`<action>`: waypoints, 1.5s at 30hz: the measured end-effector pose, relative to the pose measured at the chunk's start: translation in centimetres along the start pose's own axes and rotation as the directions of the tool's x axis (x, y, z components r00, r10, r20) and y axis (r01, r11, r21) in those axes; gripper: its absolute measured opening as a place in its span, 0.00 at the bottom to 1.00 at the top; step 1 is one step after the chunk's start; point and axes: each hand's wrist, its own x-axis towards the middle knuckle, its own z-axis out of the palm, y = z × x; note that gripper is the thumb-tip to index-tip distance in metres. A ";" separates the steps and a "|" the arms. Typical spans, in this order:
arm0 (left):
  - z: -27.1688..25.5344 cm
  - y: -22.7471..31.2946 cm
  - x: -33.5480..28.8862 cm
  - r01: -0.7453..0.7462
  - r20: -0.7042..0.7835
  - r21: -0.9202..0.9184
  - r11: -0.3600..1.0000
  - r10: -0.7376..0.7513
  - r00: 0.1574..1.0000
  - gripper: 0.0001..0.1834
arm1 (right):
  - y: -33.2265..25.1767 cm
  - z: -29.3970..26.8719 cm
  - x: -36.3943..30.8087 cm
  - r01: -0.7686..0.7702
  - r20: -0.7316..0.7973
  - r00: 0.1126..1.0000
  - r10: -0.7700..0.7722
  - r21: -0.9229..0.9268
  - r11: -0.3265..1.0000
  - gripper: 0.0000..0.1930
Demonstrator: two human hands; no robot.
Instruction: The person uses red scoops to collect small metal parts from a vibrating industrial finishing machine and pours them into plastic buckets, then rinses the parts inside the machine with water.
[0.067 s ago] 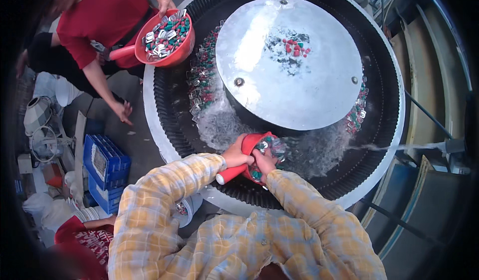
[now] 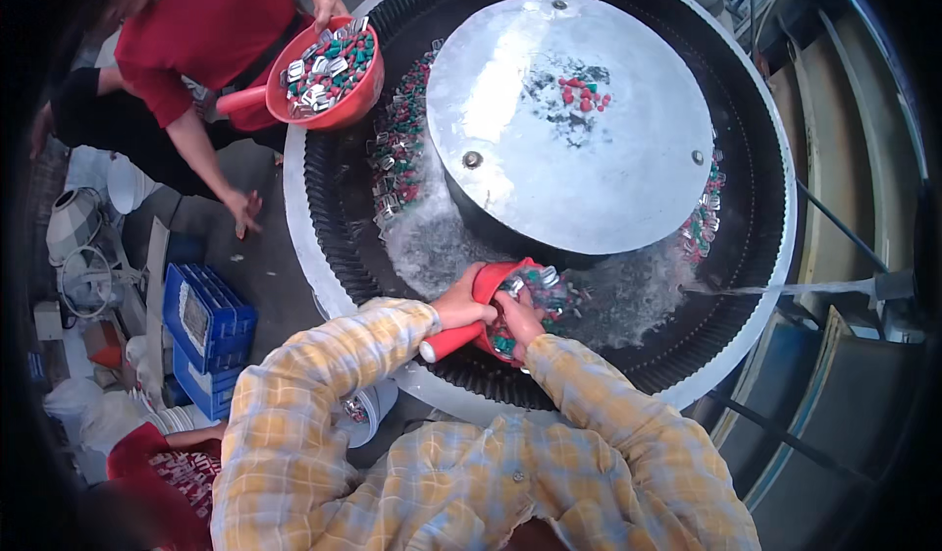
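Observation:
A red long-handled scoop (image 2: pixel 493 278) is tipped over the near side of a round black trough (image 2: pixel 339 193). My left hand (image 2: pixel 459 301) is closed on its rim near the handle. Inside the scoop's mouth, the fingers of my right hand (image 2: pixel 520 316) are apart and touch the contents, their tips partly hidden. Those contents are shiny metal pieces (image 2: pixel 543 276) mixed with small red and green stones, some blurred as they spill toward the trough. Water churns just beyond the scoop.
A broad metal disc (image 2: pixel 579 198) with bolts covers the trough's centre. Water (image 2: pixel 814 287) jets in from a pipe at right. At upper left a co-worker's hand (image 2: pixel 327 9) holds a full red dipper (image 2: pixel 375 88). Blue crates (image 2: pixel 211 320) and a white bucket (image 2: pixel 378 419) stand left.
More pieces are spilling out from the scoop's mouth, and the scoop has shifted slightly left. The co-worker's lower hand has moved a little.

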 end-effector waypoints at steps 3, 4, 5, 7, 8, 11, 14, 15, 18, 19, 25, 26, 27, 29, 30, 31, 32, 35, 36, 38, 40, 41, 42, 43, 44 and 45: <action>-0.8 -1.3 -1.5 -0.075 0.057 -0.317 0.945 0.097 0.994 0.52 | -4.5 0.0 -7.0 -0.010 0.123 0.992 0.018 -0.065 0.998 0.39; -1.1 -2.2 -1.7 -0.103 0.054 -0.287 0.953 0.124 0.991 0.49 | -4.9 -0.4 -8.1 0.050 0.262 0.963 -0.069 0.077 0.996 0.38; -1.3 -1.8 -2.4 -0.111 0.040 -0.293 0.950 0.128 0.991 0.49 | -5.4 -0.8 -9.3 0.087 0.380 0.909 -0.171 0.227 0.970 0.38; -2.0 -0.4 -5.2 -0.120 0.061 -0.488 0.865 0.170 0.984 0.47 | -7.3 -1.8 -12.4 0.109 0.399 0.894 -0.205 0.250 0.962 0.37; -2.2 -0.4 -6.3 -0.109 0.049 -0.543 0.833 0.161 0.986 0.47 | -8.4 -2.4 -14.1 0.118 0.411 0.887 -0.211 0.240 0.964 0.36; -2.3 -0.9 -9.6 -0.267 -0.064 -0.623 0.735 0.292 0.954 0.46 | -10.5 -4.0 -18.2 0.262 0.335 0.896 -0.291 0.131 0.956 0.31; -1.0 -1.5 -11.6 -0.416 -0.216 -0.671 0.613 0.375 0.901 0.45 | -10.3 -7.7 -20.2 0.545 0.234 0.800 -0.553 0.103 0.832 0.28; -0.5 -2.1 -12.2 -0.450 -0.248 -0.722 0.526 0.411 0.877 0.45 | -10.0 -8.8 -20.7 0.620 0.188 0.755 -0.628 0.107 0.777 0.27; 1.5 -4.7 -14.4 -0.582 -0.420 -0.741 0.335 0.444 0.791 0.46 | -8.8 -11.7 -20.0 0.702 0.074 0.698 -0.713 0.127 0.700 0.26; 2.2 -5.3 -15.8 -0.626 -0.485 -0.731 0.271 0.440 0.756 0.47 | -8.5 -12.3 -19.7 0.707 0.064 0.690 -0.721 0.148 0.691 0.25; 6.0 -7.9 -22.4 -0.703 -0.668 -0.707 0.080 0.252 0.700 0.50 | -8.8 -14.0 -17.0 0.671 -0.016 0.737 -0.676 0.136 0.729 0.25; 6.8 -9.1 -23.6 -0.713 -0.694 -0.700 0.035 0.203 0.691 0.50 | -8.9 -13.6 -16.6 0.647 -0.006 0.759 -0.652 0.120 0.753 0.24; 7.3 -12.5 -24.8 -0.716 -0.703 -0.697 0.035 0.158 0.693 0.50 | -7.9 -12.2 -16.9 0.639 -0.018 0.767 -0.642 0.117 0.760 0.24; 9.0 -16.3 -26.3 -0.847 -0.848 -0.530 -0.042 0.049 0.528 0.45 | -8.0 -10.4 -16.6 0.632 -0.012 0.772 -0.635 0.122 0.765 0.23; 9.9 -18.2 -27.7 -0.862 -0.861 -0.507 -0.027 -0.035 0.508 0.44 | -8.0 -9.8 -16.6 0.641 -0.005 0.766 -0.643 0.088 0.763 0.23; 10.8 -20.0 -28.9 -0.874 -0.867 -0.486 -0.007 -0.120 0.483 0.43 | -8.2 -9.4 -16.3 0.646 0.004 0.762 -0.648 0.055 0.761 0.23; 11.6 -22.0 -29.7 -0.883 -0.870 -0.467 0.045 -0.204 0.449 0.42 | -8.5 -9.0 -16.2 0.649 0.008 0.760 -0.650 0.040 0.759 0.23; 14.1 -27.7 -30.9 -0.886 -0.848 -0.405 0.228 -0.457 0.270 0.39 | -9.6 -8.4 -14.3 0.625 0.018 0.780 -0.625 0.003 0.780 0.23; 14.7 -29.2 -31.0 -0.884 -0.845 -0.407 0.231 -0.463 0.267 0.39 | -9.9 -8.3 -13.8 0.608 0.009 0.794 -0.608 0.005 0.794 0.23; 15.6 -32.4 -31.5 -0.902 -0.800 -0.314 0.297 -0.595 0.083 0.38 | -10.2 -8.0 -12.2 0.570 0.016 0.822 -0.570 -0.017 0.821 0.27; 17.8 -36.1 -30.8 -0.904 -0.730 -0.343 0.255 -0.678 0.086 0.37 | -10.1 -7.6 -11.0 0.546 0.011 0.837 -0.546 -0.039 0.837 0.30; 19.2 -37.6 -30.2 -0.907 -0.653 -0.365 0.209 -0.752 0.089 0.37 | -9.8 -7.6 -10.7 0.535 -0.003 0.844 -0.536 -0.036 0.844 0.30; 18.9 -37.2 -30.4 -0.928 -0.665 -0.307 0.211 -0.745 0.051 0.36 | -10.0 -7.2 -10.5 0.527 -0.014 0.850 -0.527 -0.036 0.849 0.31; 18.7 -37.8 -30.2 -0.931 -0.659 -0.304 0.202 -0.750 0.052 0.36 | -10.2 -7.1 -10.2 0.531 -0.011 0.847 -0.532 -0.045 0.846 0.31; 18.5 -38.4 -29.9 -0.934 -0.605 -0.313 0.173 -0.794 0.055 0.37 | -10.5 -7.3 -9.7 0.528 -0.027 0.848 -0.530 -0.054 0.847 0.30; 18.4 -39.0 -29.6 -0.936 -0.545 -0.321 0.145 -0.836 0.057 0.38 | -10.8 -7.2 -9.5 0.524 -0.041 0.849 -0.527 -0.064 0.849 0.30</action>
